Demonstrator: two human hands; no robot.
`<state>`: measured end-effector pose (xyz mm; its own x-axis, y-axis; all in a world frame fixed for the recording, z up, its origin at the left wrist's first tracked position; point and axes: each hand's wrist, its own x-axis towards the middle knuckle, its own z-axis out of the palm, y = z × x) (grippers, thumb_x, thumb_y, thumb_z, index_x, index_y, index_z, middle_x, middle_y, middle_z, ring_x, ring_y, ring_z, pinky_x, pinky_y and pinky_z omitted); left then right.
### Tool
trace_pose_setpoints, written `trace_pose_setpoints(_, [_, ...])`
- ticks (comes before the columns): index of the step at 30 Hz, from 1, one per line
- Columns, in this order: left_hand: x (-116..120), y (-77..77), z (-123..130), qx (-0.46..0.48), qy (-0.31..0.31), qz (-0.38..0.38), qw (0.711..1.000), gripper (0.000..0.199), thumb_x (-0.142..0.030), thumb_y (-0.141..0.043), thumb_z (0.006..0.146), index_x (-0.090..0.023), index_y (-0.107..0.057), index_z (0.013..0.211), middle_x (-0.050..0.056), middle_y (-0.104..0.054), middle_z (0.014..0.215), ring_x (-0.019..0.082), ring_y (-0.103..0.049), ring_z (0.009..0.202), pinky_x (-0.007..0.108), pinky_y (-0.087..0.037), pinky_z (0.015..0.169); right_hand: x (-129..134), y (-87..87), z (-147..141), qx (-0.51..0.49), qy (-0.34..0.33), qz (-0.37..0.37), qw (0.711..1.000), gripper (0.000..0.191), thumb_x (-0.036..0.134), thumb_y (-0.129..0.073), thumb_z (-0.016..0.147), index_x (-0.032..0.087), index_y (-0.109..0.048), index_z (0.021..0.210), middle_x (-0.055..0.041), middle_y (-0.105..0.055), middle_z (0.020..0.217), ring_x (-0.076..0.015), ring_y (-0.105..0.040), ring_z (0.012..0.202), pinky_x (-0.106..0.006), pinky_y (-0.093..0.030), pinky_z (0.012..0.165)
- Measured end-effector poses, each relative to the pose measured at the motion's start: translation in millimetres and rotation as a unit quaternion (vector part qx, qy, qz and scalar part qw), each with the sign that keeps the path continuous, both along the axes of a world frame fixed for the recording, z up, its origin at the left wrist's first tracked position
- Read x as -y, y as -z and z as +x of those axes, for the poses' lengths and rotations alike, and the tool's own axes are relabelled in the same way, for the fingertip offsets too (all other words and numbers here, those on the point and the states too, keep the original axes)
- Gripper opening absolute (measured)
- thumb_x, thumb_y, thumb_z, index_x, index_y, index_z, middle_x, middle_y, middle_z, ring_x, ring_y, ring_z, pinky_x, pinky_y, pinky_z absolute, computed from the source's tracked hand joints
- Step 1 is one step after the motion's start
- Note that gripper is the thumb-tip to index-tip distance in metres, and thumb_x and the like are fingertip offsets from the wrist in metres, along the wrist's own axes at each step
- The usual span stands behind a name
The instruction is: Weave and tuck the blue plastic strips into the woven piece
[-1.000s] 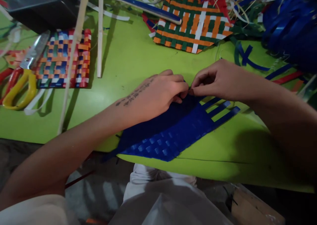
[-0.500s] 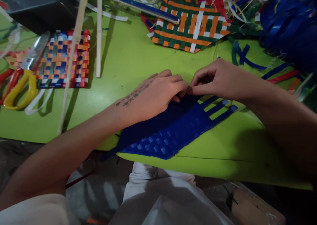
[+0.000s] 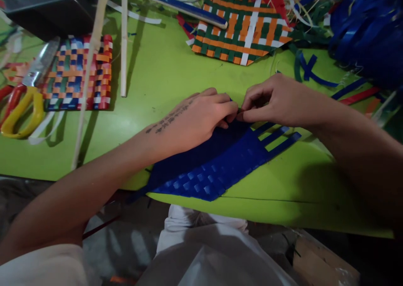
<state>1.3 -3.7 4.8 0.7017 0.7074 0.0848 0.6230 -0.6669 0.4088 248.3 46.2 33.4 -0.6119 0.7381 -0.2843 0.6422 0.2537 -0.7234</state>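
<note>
A blue woven mat of flat plastic strips [image 3: 204, 175] lies slantwise at the table's front edge, with several loose strip ends sticking out on its right side. Across its upper part rests my left hand [image 3: 203, 116], its fingers curled closed at the mat's top corner. My right hand [image 3: 267, 101] meets it there, thumb and forefinger pinched together at the mat's edge. What the right fingertips pinch looks like a blue strip end, mostly hidden by the fingers. The mat's upper left lies under my left hand and forearm.
Scissors with red and yellow handles [image 3: 23, 105] lie beside a multicoloured woven square [image 3: 77, 78] on the green table [image 3: 151, 72]. Thin wooden sticks [image 3: 124, 47] and a black box [image 3: 50, 11] are at left. An orange-green woven piece [image 3: 236, 30] and blue strip coil [image 3: 365, 38] lie behind.
The whole view has shifted slightly. Both hands stay at the mat's top corner, and the right fingertips have moved only a little.
</note>
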Motion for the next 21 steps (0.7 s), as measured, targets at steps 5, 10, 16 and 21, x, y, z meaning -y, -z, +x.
trace_pose_setpoints(5, [0,0.3,1,0.003,-0.006,-0.004,1.000,0.028,-0.015,-0.054,0.110,-0.025,-0.079,0.117,0.007,-0.082,0.113,0.027,-0.073,0.114,0.040,-0.058,0.102,-4,-1.6,0,0.009,-0.029,0.003,1.000,0.015,0.037,-0.081,0.084,0.026,-0.081,0.074,-0.0017,-0.072,0.069,-0.0201,-0.059,0.071,-0.039,-0.039,0.071])
trace_pose_setpoints(10, [0,0.4,0,0.016,-0.011,-0.017,1.000,0.026,-0.015,-0.056,0.109,-0.023,-0.080,0.117,0.008,-0.082,0.115,0.029,-0.074,0.115,0.042,-0.058,0.104,-6,1.7,-1,0.002,-0.034,0.031,0.999,0.010,0.036,-0.081,0.086,0.027,-0.083,0.082,-0.0029,-0.079,0.081,-0.0229,-0.066,0.076,-0.040,-0.044,0.075])
trace_pose_setpoints(16, [0,-0.3,0,0.019,-0.016,-0.019,1.000,0.026,-0.017,-0.056,0.109,-0.024,-0.080,0.115,0.007,-0.082,0.114,0.027,-0.074,0.113,0.042,-0.058,0.103,-10,4.6,1,-0.002,-0.059,0.050,0.997,0.013,0.038,-0.079,0.085,0.027,-0.082,0.081,-0.0038,-0.081,0.091,-0.0249,-0.069,0.085,-0.040,-0.046,0.080])
trace_pose_setpoints(21, [0,-1.4,2,0.013,-0.016,-0.019,1.000,0.026,-0.015,-0.056,0.108,-0.024,-0.080,0.114,0.007,-0.082,0.112,0.027,-0.074,0.111,0.042,-0.058,0.103,-11,2.4,0,-0.007,-0.061,0.040,0.997,0.010,0.037,-0.079,0.084,0.027,-0.081,0.080,-0.0046,-0.080,0.093,-0.0255,-0.068,0.085,-0.041,-0.045,0.081])
